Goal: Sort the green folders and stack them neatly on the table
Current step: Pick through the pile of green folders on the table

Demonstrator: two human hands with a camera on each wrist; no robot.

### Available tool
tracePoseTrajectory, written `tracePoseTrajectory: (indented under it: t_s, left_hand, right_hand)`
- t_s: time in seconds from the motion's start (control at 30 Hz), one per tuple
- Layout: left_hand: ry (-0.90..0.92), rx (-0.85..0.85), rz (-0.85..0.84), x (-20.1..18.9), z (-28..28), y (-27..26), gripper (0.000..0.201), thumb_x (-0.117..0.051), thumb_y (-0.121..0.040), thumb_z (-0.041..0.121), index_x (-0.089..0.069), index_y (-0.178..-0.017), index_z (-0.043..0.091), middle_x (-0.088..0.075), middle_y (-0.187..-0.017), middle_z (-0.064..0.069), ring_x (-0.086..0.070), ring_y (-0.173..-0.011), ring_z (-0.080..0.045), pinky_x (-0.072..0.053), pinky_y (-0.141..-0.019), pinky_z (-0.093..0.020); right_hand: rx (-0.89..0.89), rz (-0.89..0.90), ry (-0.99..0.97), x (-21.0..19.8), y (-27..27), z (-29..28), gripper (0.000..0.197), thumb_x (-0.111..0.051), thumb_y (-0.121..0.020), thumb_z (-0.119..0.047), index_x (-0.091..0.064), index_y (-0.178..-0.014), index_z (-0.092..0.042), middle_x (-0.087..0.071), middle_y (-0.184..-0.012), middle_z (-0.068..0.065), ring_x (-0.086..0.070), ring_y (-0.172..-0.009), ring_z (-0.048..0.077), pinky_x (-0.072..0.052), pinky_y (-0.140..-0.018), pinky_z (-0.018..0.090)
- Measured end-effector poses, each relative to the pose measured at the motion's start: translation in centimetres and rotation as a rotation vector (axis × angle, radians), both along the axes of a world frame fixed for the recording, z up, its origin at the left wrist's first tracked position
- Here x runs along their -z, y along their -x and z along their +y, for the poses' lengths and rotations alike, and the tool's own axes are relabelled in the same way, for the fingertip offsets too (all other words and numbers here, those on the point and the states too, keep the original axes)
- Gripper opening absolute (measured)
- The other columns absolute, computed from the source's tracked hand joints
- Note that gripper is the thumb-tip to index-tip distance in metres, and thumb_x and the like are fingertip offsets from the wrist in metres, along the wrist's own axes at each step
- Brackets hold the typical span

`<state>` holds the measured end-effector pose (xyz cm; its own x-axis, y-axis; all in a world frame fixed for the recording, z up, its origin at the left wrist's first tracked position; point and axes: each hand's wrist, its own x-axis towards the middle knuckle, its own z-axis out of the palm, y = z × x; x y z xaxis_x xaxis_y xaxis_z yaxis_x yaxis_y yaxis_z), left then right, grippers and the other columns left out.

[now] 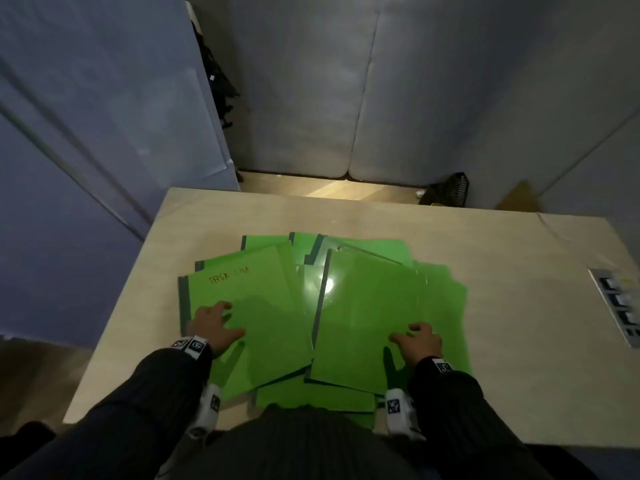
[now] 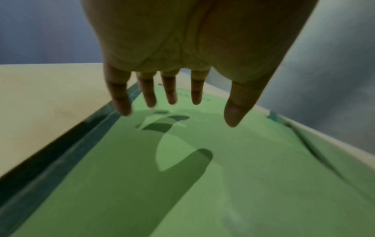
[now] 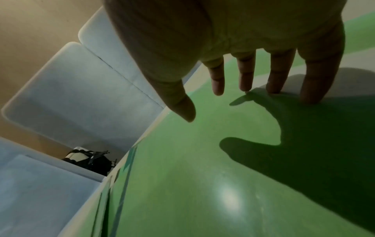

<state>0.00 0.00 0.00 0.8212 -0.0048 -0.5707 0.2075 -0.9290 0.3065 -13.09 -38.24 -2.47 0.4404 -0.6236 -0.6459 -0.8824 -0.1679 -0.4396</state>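
I've barely started: green folders (image 1: 322,306) sprawl unstacked across the bench (image 1: 519,289), my left hand (image 1: 216,327) and right hand (image 1: 417,342) spread flat on them, gripping nothing.

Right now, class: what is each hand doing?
Left hand: open, over the "TASK" folder, holding nothing.
Right hand: open, fingers touching the glossy folder.

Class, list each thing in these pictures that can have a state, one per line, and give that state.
Green folders: closed, fanned in a loose overlapping heap, unstacked.
Labelled folder: closed, flat, on top.
Glossy folder: closed, flat, on top.
Left hand: open, over labelled folder.
Right hand: open, fingertips touching glossy folder.
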Motion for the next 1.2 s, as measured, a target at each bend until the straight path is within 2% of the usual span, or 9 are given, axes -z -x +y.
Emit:
tracePoseTrajectory:
  t_s: [0.13,0.2,0.33,0.57,0.7,0.8,0.97,1.03,1.2]
  left_hand:
    - [-0.108,-0.078,0.170,1.4,2.0,1.1,0.106,-0.085,-0.074,0.052,-0.022,-0.160,0.045,0.002,-0.170,-0.017,-0.028,-0.150,-0.048,-0.034,-0.122,-0.059]
    - [-0.061,-0.137,0.181,1.9,2.2,1.5,0.111,-0.087,-0.072,0.048,-0.020,-0.160,0.047,0.005,-0.169,-0.017,-0.028,-0.149,-0.050,-0.036,-0.121,-0.060]
    - [-0.032,-0.275,0.115,1.6,2.4,1.2,0.106,-0.088,-0.074,0.041,-0.025,-0.160,0.040,-0.006,-0.167,-0.019,-0.036,-0.143,-0.051,-0.043,-0.117,-0.058]
    - [0.231,-0.536,-0.023,0.2,4.0,0.6,0.089,-0.075,-0.085,0.006,-0.025,-0.159,0.017,-0.060,-0.141,-0.028,-0.063,-0.120,-0.046,-0.051,-0.108,-0.053]
    - [0.327,-0.533,-0.060,0.5,4.7,0.1,0.045,-0.073,-0.085,-0.003,-0.065,-0.128,0.004,-0.073,-0.123,-0.027,-0.070,-0.098,-0.038,-0.057,-0.100,-0.049]
    - [0.433,-0.555,-0.059,0.9,5.0,0.0,0.024,-0.067,-0.090,-0.005,-0.065,-0.109,0.009,-0.074,-0.112,-0.025,-0.072,-0.096,-0.043,-0.061,-0.090,-0.058]
    - [0.494,-0.623,-0.107,0.5,5.7,-0.2,0.033,-0.053,-0.097,-0.004,-0.057,-0.122,0.018,-0.073,-0.113,-0.023,-0.071,-0.093,-0.041,-0.059,-0.093,-0.062]
    - [0.488,-0.648,-0.132,0.4,6.1,-0.3,0.038,-0.053,-0.097,0.000,-0.057,-0.126,0.023,-0.072,-0.119,-0.022,-0.071,-0.099,-0.042,-0.058,-0.094,-0.063]
    - [0.499,-0.745,-0.156,-0.5,6.4,0.2,0.038,-0.052,-0.103,0.009,-0.052,-0.141,0.009,-0.065,-0.126,-0.025,-0.067,-0.107,-0.045,-0.056,-0.096,-0.054]
  right_hand:
    - [0.053,0.038,-0.003,-0.5,0.4,-0.1,0.088,-0.090,-0.064,-0.034,-0.041,-0.135,-0.016,-0.042,-0.138,0.021,-0.054,-0.115,0.043,-0.051,-0.093,0.049]
    - [0.062,0.069,-0.004,-0.5,0.6,-0.1,0.094,-0.091,-0.062,-0.038,-0.040,-0.137,-0.013,-0.042,-0.139,0.022,-0.053,-0.117,0.044,-0.051,-0.093,0.048]
    - [-0.015,0.170,0.101,-0.2,0.3,0.6,0.108,-0.089,-0.050,-0.058,-0.039,-0.136,-0.018,-0.042,-0.136,0.019,-0.049,-0.120,0.047,-0.048,-0.096,0.058]
    - [-0.004,0.181,0.105,-0.8,1.3,1.0,0.105,-0.092,-0.055,-0.040,-0.030,-0.137,-0.018,-0.041,-0.134,0.021,-0.056,-0.110,0.047,-0.054,-0.078,0.048]
    - [0.125,0.020,0.026,-1.1,1.6,0.7,0.098,-0.089,-0.059,-0.032,-0.037,-0.140,-0.011,-0.056,-0.132,0.023,-0.061,-0.110,0.044,-0.055,-0.091,0.050]
    - [0.206,-0.081,-0.042,1.5,2.2,-1.6,0.092,-0.087,-0.057,-0.038,-0.050,-0.137,-0.014,-0.057,-0.137,0.019,-0.061,-0.114,0.042,-0.050,-0.099,0.057]
    - [0.287,-0.181,-0.087,7.5,4.0,-8.0,0.084,-0.090,-0.059,-0.035,-0.053,-0.133,-0.015,-0.064,-0.128,0.012,-0.066,-0.105,0.038,-0.054,-0.092,0.054]
    - [0.256,-0.182,-0.064,6.8,4.6,-8.7,0.093,-0.094,-0.044,-0.050,-0.058,-0.124,-0.018,-0.070,-0.120,0.008,-0.070,-0.098,0.033,-0.055,-0.090,0.054]
    - [0.264,-0.293,0.061,-3.8,5.2,-5.8,0.017,-0.074,-0.079,-0.015,-0.069,-0.096,-0.013,-0.075,-0.088,0.011,-0.072,-0.078,0.031,-0.058,-0.086,0.054]
